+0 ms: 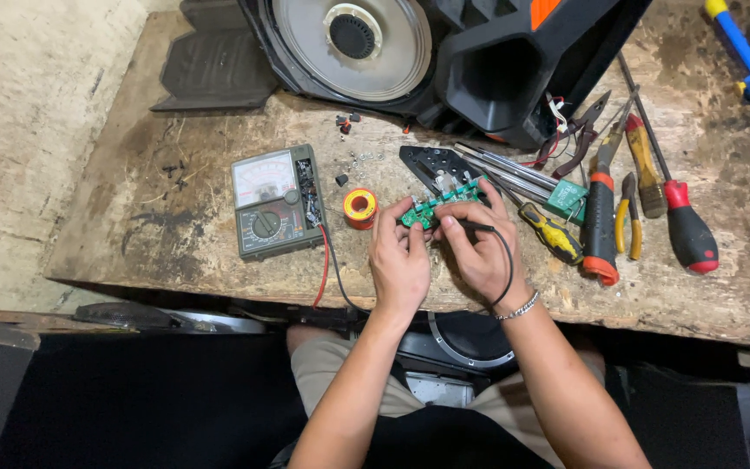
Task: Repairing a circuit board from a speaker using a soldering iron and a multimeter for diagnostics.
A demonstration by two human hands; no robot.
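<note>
Both hands meet over the middle of a worn wooden bench [175, 234]. The left hand [399, 260] has its fingers curled around the near end of a small green circuit board [438, 204], pinching it between thumb and fingertips and holding it just above the bench top. The right hand [482, 247] is closed around a black probe [470, 226], held like a pen with its tip at the board; the probe's black lead [509, 260] loops down over the wrist, which wears a metal bracelet [518, 307]. Left of the hands lies an analog multimeter [275, 201] with red and black leads running off the bench edge, and between it and the left hand stands a small spool of solder [360, 208]. Behind the board rests a black triangular plastic part [431, 165]. To the right lie a yellow-handled screwdriver [550, 233], orange-tipped pliers [601, 226], small yellow cutters [628, 227], a red-and-black screwdriver [686, 230] and a second green board [566, 200]. At the far edge sits a black speaker cabinet [479, 78] with a round driver [353, 39].
</note>
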